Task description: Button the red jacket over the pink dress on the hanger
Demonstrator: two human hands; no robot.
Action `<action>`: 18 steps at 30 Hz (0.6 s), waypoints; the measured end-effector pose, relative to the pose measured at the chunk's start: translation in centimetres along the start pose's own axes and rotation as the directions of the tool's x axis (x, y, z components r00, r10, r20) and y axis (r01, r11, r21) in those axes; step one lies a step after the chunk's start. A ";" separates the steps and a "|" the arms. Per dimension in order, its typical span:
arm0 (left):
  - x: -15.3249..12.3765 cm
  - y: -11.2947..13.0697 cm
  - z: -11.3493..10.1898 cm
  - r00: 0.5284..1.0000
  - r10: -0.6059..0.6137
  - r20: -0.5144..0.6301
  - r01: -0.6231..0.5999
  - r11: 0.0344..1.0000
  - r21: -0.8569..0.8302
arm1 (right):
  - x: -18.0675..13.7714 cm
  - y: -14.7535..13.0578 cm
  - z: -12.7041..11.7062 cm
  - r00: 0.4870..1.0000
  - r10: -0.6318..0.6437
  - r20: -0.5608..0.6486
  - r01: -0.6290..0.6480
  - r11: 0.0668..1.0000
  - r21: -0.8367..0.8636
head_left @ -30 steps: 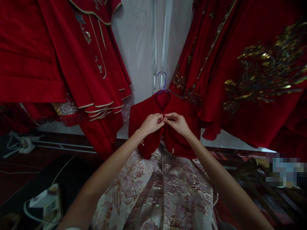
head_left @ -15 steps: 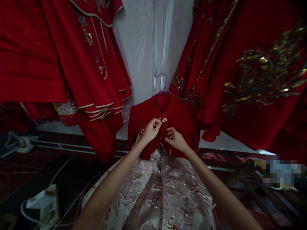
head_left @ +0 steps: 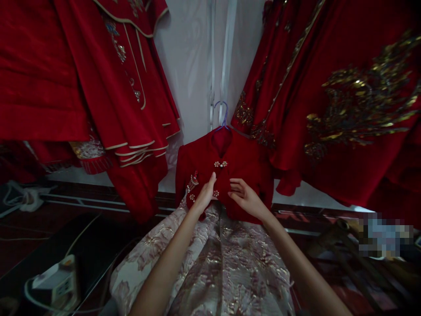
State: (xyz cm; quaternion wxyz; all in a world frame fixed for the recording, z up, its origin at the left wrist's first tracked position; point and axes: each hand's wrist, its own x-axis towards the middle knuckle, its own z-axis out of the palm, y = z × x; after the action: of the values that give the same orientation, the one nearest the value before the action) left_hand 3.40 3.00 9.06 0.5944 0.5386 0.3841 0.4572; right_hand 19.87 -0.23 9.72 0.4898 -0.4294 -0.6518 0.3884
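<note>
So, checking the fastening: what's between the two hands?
Head view: a beaded clasp at the front of the red jacket, between left hand and right hand.

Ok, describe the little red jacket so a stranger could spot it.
Find the white wall between the big red gowns. Low against it, a short red jacket hangs on a blue hanger above a brocade skirt. Unlike the gowns, it is small, with pearl clasps.

Small red jacket [head_left: 245, 160] on hanger [head_left: 222, 115]

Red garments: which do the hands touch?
The small jacket on the blue hanger: left hand and right hand touch it; larger robes hang untouched.
</note>
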 end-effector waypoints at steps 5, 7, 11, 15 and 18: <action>-1.3 -1.8 -0.7 0.992 0.059 -0.107 -0.068 0.995 -0.076 | -1.0 -1.2 1.7 0.920 -0.249 -0.304 0.112 0.908 -0.405; -1.6 -2.1 -1.3 0.978 0.067 -0.199 -0.095 0.986 -0.134 | -1.0 -1.5 2.7 0.923 -0.263 -0.281 0.126 0.896 -0.425; -2.4 -1.8 -2.3 0.978 0.077 -0.194 -0.108 0.982 -0.156 | -0.1 -0.6 5.2 0.968 -0.179 -0.178 0.115 0.941 -0.318; -2.3 -1.3 -3.3 0.981 0.127 -0.144 -0.125 0.992 0.022 | 1.1 0.3 6.6 0.980 -0.108 -0.166 0.064 0.966 -0.252; -0.7 -1.1 -5.0 0.919 0.312 -0.243 -0.230 0.922 0.312 | 1.4 0.2 6.1 0.985 -0.063 -0.158 0.028 0.976 -0.214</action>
State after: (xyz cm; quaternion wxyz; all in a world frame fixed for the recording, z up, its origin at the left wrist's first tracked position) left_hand -1.38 3.74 7.31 0.3811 0.5923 0.4476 0.5510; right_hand 13.75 0.57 8.65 0.5022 -0.4942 -0.6566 0.2690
